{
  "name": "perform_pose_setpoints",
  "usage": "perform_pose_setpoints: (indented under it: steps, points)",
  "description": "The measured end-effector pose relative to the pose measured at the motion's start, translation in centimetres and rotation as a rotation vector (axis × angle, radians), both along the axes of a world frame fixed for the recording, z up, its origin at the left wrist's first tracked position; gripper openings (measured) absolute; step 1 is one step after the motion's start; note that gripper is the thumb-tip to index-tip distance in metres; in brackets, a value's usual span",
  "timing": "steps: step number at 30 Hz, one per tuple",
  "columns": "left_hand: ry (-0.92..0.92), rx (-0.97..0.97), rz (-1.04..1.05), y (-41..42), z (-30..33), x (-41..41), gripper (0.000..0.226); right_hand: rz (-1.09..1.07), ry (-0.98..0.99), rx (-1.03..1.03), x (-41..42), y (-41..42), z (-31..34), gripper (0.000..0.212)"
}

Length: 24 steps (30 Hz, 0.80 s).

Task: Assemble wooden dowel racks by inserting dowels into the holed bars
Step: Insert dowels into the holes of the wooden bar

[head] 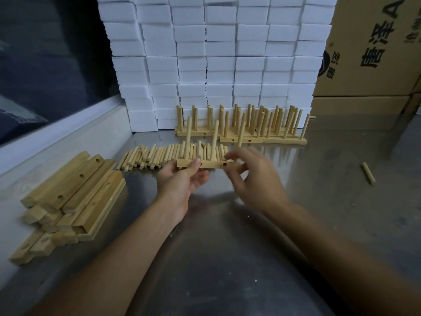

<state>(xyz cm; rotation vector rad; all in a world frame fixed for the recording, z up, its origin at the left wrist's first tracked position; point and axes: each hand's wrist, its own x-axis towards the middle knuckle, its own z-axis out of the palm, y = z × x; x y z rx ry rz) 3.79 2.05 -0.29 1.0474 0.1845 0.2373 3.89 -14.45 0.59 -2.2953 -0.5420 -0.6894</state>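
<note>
My left hand (180, 179) grips the left end of a holed wooden bar (211, 164), held level just above the metal table, thumb on its front face. Two dowels (188, 137) stand upright in the bar, and a third dowel (241, 134) rises by its right end. My right hand (255, 179) is blurred, with thumb above and fingers curled under the bar's right end. An empty hole shows in the bar's front face beside it. Loose dowels (155, 156) lie in a row just behind the bar.
A pile of holed bars (73, 195) lies at the left. Finished racks (273, 126) stand at the back against stacked white foam blocks (205, 53). Cardboard boxes (369, 53) fill the right rear. One stray dowel (368, 172) lies on the table (227, 236) at the right.
</note>
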Motion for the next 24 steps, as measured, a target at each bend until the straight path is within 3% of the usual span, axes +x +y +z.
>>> perform_pose_setpoints:
  steps: [4, 11, 15, 17, 19, 21, 24]
  points:
    - [-0.013, 0.065, -0.02, 0.0, 0.1, -0.1, 0.008, 0.013, -0.04, -0.248, -0.1, 1.3, -0.2, 0.035]
    - [0.001, 0.165, -0.037, -0.1, 0.1, 0.0, 0.019, -0.035, -0.055, -0.337, 1.0, 1.7, 0.0, 0.034]
    - [0.008, 0.256, 0.006, 0.4, 0.1, 0.7, 0.041, -0.001, 0.027, -0.317, 2.1, 1.9, 0.1, 0.04]
    - [-0.014, 0.533, 0.131, 1.3, -0.1, 1.2, 0.041, 0.004, 0.053, -0.321, 3.1, 1.7, 0.3, 0.039]
    - [-0.035, 0.931, 0.25, 2.4, -0.4, 1.6, 0.029, 0.006, 0.069, -0.324, 4.3, 1.7, 0.8, 0.037]
    - [-0.03, 1.273, 0.257, 3.4, -1.1, 1.8, 0.017, 0.006, 0.074, -0.315, 5.9, 2.3, 1.6, 0.036]
    - [-0.008, 1.567, 0.213, 3.8, -1.8, 2.0, 0.013, 0.009, 0.089, -0.314, 9.1, 4.0, 3.1, 0.035]
